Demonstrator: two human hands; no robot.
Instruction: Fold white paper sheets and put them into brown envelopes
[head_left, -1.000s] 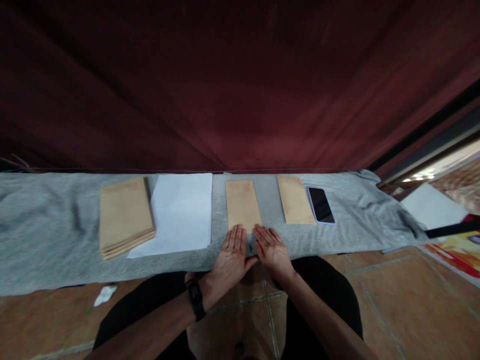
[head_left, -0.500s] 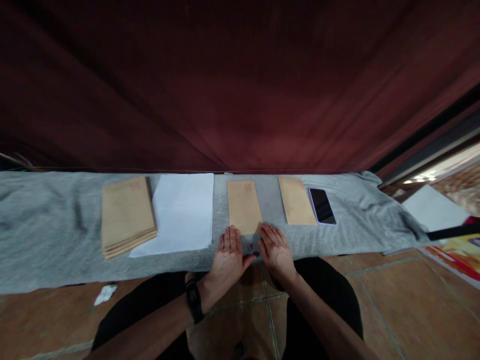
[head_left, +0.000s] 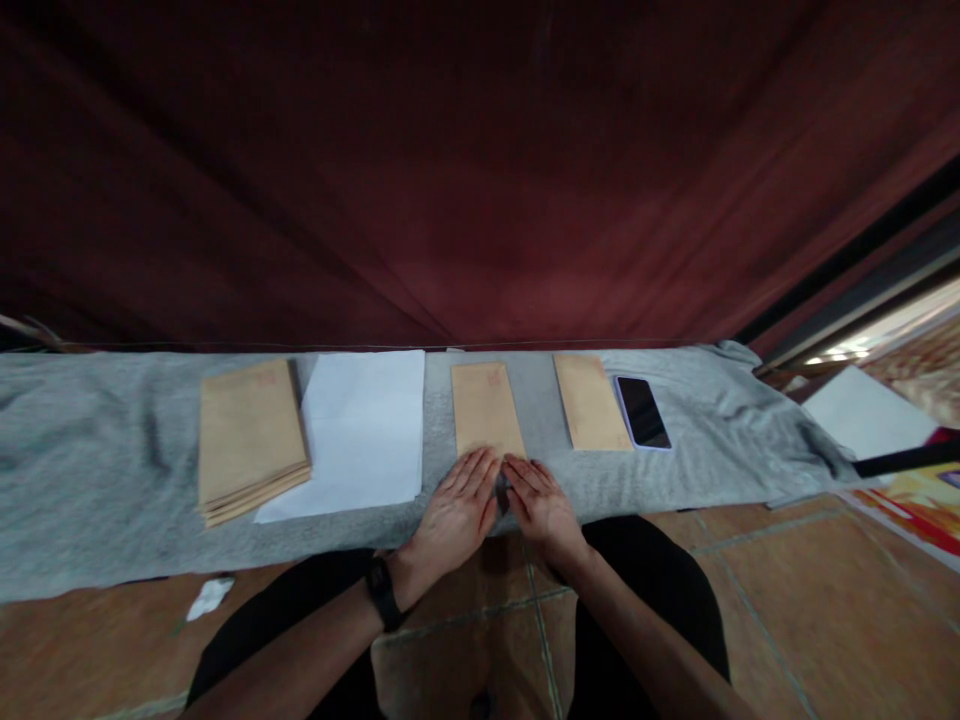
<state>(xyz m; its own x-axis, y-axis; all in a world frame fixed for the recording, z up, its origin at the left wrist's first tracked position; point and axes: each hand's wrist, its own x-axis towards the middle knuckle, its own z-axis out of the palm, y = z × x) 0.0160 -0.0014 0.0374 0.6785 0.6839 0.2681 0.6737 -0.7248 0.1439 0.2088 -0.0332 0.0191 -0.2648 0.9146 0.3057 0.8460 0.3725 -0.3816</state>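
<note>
The single view looks out from the person's head, forward and steeply down, wide in scope and within arm's reach of the left hand (head_left: 455, 508) and right hand (head_left: 547, 515), just below centre. The knees (head_left: 656, 595) come in low, the grey cloth (head_left: 97, 450) crosses the middle, and a dark red surface (head_left: 480, 200) facing the camera fills the upper part.

Tan envelope (head_left: 486, 405), faint red print (head_left: 495, 377); mottled grey cloth (head_left: 712, 440); white paper (head_left: 367, 430); lilac-edged phone (head_left: 643, 412).
</note>
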